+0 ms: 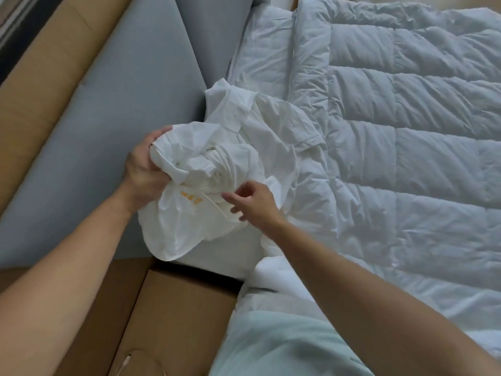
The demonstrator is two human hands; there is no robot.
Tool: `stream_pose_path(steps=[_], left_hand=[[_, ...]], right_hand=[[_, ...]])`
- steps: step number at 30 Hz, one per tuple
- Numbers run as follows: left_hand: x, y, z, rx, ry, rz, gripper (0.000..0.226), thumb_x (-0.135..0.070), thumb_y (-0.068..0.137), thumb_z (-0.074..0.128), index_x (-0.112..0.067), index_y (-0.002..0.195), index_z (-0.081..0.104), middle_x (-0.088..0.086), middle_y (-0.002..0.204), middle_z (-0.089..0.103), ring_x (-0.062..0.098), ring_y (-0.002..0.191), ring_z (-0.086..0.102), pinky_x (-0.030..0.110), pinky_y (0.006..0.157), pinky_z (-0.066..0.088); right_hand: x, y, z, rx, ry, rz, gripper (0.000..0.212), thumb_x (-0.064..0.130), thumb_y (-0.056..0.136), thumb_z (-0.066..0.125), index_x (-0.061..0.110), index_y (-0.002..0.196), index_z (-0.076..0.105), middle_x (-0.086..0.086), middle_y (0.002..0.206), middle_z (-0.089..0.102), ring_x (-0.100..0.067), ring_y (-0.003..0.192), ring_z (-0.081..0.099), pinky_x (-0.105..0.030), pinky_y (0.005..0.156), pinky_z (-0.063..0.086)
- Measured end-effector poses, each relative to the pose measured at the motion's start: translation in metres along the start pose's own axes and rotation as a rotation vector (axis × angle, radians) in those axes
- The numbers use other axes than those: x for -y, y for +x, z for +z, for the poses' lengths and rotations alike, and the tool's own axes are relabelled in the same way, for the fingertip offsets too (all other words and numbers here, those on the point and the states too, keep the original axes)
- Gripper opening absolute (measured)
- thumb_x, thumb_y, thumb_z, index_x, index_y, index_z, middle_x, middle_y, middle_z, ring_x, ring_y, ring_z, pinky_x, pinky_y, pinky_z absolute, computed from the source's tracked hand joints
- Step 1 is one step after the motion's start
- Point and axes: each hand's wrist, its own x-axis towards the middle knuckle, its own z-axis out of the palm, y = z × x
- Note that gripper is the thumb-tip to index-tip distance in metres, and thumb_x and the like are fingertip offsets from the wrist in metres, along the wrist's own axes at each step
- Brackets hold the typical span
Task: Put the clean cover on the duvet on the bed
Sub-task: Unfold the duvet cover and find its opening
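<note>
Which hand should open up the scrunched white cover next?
Probably the right hand: it is free, fingers right by the cover. The left hand is busy gripping it.

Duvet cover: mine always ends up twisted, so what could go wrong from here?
The cover is bunched and twisted in the left hand, so its opening may prove hard to find before it goes over the duvet. The right hand hovers near a thin tie, which could snag.

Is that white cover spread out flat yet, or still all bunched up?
Bunched up. The cover is a crumpled, twisted wad; the left hand grips one end beside the quilted duvet.
</note>
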Motion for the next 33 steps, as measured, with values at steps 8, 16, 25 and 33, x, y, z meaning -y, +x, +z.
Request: stream_pose_path(steps=[8, 16, 25, 33], left_hand=[[0.016, -0.055, 0.062, 0.129, 0.069, -0.086, 0.101, -0.043, 0.048, 0.085, -0.022, 0.142, 0.054, 0.002, 0.137, 0.062, 0.019, 0.127, 0.059, 0.046, 0.109, 0.049], [0.044, -0.1, 0.114, 0.083, 0.1, -0.086, 0.098, -0.041, 0.055, 0.087, -0.016, 0.143, 0.052, 0.001, 0.139, 0.059, 0.015, 0.133, 0.055, 0.045, 0.114, 0.044], [0.063, -0.135, 0.13, -0.002, 0.111, -0.06, 0.094, -0.038, 0.058, 0.087, -0.019, 0.143, 0.052, -0.002, 0.137, 0.06, 0.013, 0.13, 0.057, 0.043, 0.111, 0.046], [0.042, -0.18, 0.133, -0.036, -0.273, -0.199, 0.082, -0.009, 0.052, 0.084, -0.026, 0.129, 0.061, -0.003, 0.121, 0.072, 0.018, 0.113, 0.068, 0.037, 0.09, 0.057]], right_hand=[[-0.048, -0.026, 0.024, 0.462, -0.38, 0.023, 0.01, 0.012, 0.083, 0.063, 0.016, 0.088, 0.071, -0.003, 0.091, 0.076, -0.017, 0.084, 0.073, -0.027, 0.068, 0.056], [-0.229, -0.036, -0.011, 0.523, -1.262, -0.158, 0.079, 0.057, 0.075, 0.079, 0.024, 0.139, 0.046, 0.0, 0.137, 0.05, -0.028, 0.128, 0.043, -0.046, 0.101, 0.042], [-0.256, -0.028, -0.009, 0.4, -1.328, -0.269, 0.028, 0.034, 0.09, 0.06, 0.017, 0.112, 0.062, -0.004, 0.101, 0.066, -0.024, 0.095, 0.054, -0.042, 0.093, 0.033], [-0.157, -0.108, -0.149, 0.081, -0.821, -0.447, 0.019, 0.025, 0.08, 0.073, 0.008, 0.074, 0.065, 0.0, 0.078, 0.065, -0.023, 0.083, 0.057, -0.034, 0.076, 0.043]])
